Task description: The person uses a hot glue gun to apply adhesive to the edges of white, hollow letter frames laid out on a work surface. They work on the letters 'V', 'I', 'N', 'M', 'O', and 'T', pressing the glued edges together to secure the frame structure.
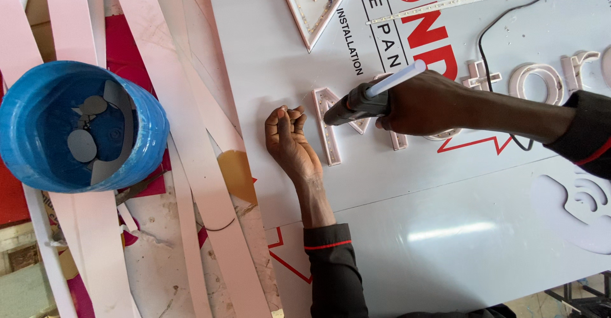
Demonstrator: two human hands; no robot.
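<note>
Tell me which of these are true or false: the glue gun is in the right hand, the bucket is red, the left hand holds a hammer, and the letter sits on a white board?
1. The right hand holds the glue gun. True.
2. The bucket is red. False: it is blue.
3. The left hand holds a hammer. False: it holds no tool; it rests curled on the white board beside the letter.
4. The letter sits on the white board. True.

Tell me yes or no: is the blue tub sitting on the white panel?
No, the blue tub rests on pale strips to the side of the white panel, clear of its edge.
</note>
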